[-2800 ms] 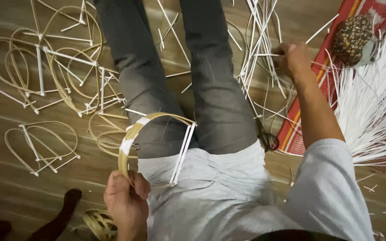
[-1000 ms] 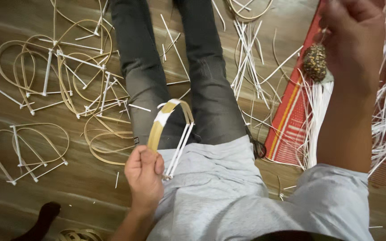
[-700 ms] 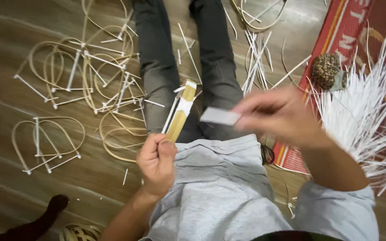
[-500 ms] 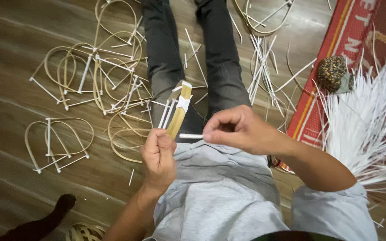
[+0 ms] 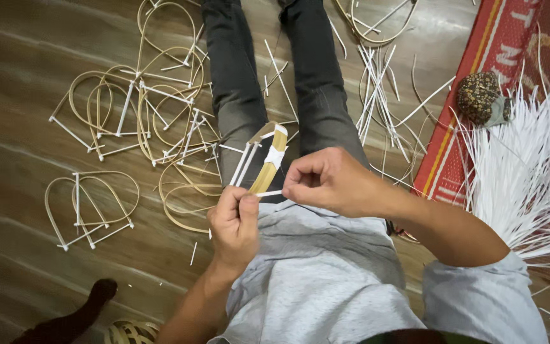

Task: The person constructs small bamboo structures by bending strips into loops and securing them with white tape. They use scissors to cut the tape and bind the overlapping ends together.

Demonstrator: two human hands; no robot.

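Since half a second ago your right hand (image 5: 329,181) has shifted a little to the right of the bamboo hoop (image 5: 267,160), and the thin white strip (image 5: 268,193) now shows stretched between your two hands. The hoop stands edge-on over your lap, between your legs in dark trousers (image 5: 240,95), with white tape wound round it near the top and two white sticks fixed along its left side. Your left hand (image 5: 233,223) is closed round the hoop's lower end, thumb pressed up against it. Your right hand is closed too, fingertips pinching the strip's right end just beside the hoop. Left of your left hand, on the wooden floor (image 5: 27,76), lies a heap of finished hoop frames (image 5: 144,108), and one more frame (image 5: 90,207) lies apart, nearer to you. Beyond your right hand loose white sticks (image 5: 377,95) are scattered on the floor. Further right is a red mat (image 5: 479,114), with a small patterned pouch (image 5: 480,99) on it and a big sheaf of white strips (image 5: 529,172) fanning out beside your right arm.
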